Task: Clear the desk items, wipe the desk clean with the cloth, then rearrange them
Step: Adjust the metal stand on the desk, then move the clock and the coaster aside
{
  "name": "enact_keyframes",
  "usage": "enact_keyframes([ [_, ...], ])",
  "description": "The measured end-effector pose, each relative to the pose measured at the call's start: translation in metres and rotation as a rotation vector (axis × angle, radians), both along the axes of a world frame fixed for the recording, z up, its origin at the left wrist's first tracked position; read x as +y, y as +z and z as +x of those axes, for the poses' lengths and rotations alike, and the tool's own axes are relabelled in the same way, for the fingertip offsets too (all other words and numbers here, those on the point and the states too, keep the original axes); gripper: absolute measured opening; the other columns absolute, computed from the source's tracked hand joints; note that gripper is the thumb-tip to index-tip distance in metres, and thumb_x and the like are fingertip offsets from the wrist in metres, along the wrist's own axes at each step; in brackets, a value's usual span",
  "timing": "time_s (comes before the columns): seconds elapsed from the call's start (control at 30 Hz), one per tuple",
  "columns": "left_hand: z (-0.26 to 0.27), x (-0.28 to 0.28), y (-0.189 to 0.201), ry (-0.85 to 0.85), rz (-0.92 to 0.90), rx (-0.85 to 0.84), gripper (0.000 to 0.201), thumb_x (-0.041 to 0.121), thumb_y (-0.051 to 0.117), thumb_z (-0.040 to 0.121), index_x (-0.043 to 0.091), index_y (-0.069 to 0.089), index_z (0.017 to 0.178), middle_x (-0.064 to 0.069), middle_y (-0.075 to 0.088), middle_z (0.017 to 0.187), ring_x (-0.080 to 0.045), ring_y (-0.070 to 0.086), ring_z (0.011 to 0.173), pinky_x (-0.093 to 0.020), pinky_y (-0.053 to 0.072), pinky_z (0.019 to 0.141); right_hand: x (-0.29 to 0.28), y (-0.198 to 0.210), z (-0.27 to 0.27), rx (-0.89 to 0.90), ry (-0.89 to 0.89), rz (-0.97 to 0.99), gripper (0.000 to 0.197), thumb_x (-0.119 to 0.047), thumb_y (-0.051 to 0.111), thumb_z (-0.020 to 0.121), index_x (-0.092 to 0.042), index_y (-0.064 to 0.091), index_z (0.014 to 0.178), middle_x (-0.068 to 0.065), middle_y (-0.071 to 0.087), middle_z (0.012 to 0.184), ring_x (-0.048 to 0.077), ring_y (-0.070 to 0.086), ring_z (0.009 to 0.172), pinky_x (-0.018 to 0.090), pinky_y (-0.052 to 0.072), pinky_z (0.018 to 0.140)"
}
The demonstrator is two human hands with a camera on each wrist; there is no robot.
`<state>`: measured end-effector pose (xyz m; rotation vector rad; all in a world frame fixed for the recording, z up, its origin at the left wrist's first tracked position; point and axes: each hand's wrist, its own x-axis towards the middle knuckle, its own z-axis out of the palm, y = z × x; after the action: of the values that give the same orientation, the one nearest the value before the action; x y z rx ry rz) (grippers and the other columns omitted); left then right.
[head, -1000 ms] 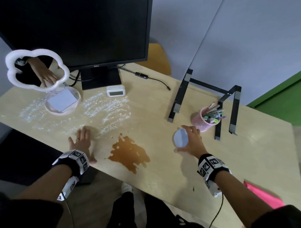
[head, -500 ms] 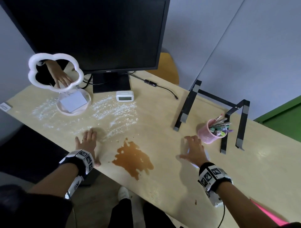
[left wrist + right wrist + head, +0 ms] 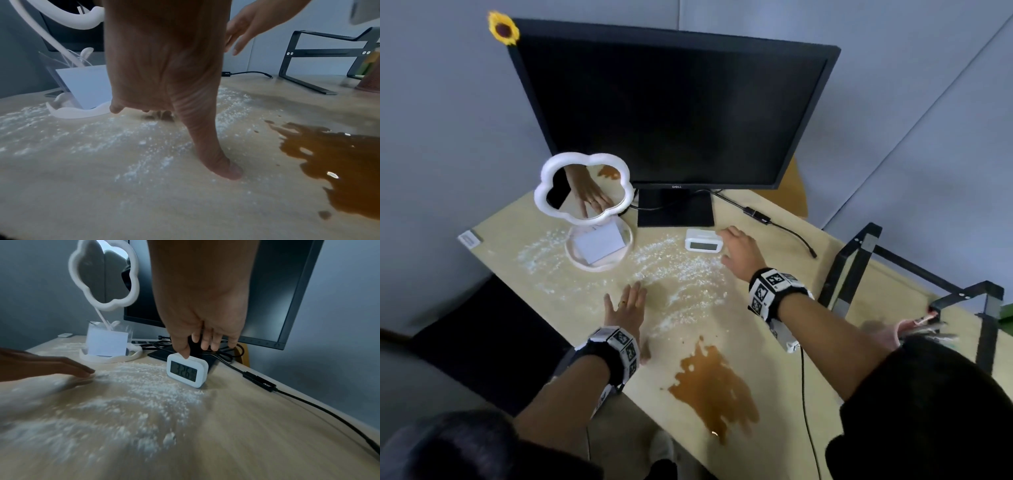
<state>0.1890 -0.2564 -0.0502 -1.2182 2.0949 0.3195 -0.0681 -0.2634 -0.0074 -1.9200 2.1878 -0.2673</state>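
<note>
Resting flat on the counter [image 3: 774,404], left hand [image 3: 625,310]: fingers straight and spread, palm down among white powder [image 3: 681,270], holding nothing. Right hand [image 3: 741,251]: reaching over the clock [image 3: 703,240], thumb tip touching its top edge, fingers hanging loosely behind it, not closed round it. Clock: white, upright, in front of the monitor [image 3: 671,102] base. Mirror [image 3: 583,188]: cloud-shaped, standing left of the clock, a notepad [image 3: 599,244] in its tray. Brown spill [image 3: 717,394]: near the front edge. Black stand [image 3: 859,270]: at right.
</note>
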Motion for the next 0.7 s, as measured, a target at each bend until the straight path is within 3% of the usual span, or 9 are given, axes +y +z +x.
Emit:
enact_keyframes([
  [0.23, -0.003, -0.025, -0.008, -0.081, -0.030, 0.016, 0.143, 0.058, 0.078, 0.060, 0.006, -0.024, 0.145, -0.011, -0.027, 0.154, -0.029, -0.020, 0.143, -0.062, -0.006, 0.111, -0.053, -0.026, 0.008, 0.089, -0.042, 0.082, 0.048, -0.005, 0.056, 0.083, -0.013, 0.047, 0.130, 0.008, 0.051, 0.126, 0.028, 0.051, 0.113, 0.039, 0.037, 0.095],
  [0.7, -0.010, -0.042, -0.010, -0.160, -0.051, 0.031, 0.143, 0.058, 0.080, 0.056, 0.005, -0.018, 0.147, -0.010, -0.025, 0.155, -0.029, -0.018, 0.144, -0.062, -0.006, 0.112, -0.062, -0.053, 0.018, 0.121, -0.124, 0.036, 0.044, 0.000, 0.055, 0.085, -0.014, 0.048, 0.127, 0.006, 0.052, 0.126, 0.027, 0.047, 0.116, 0.042, 0.034, 0.100],
])
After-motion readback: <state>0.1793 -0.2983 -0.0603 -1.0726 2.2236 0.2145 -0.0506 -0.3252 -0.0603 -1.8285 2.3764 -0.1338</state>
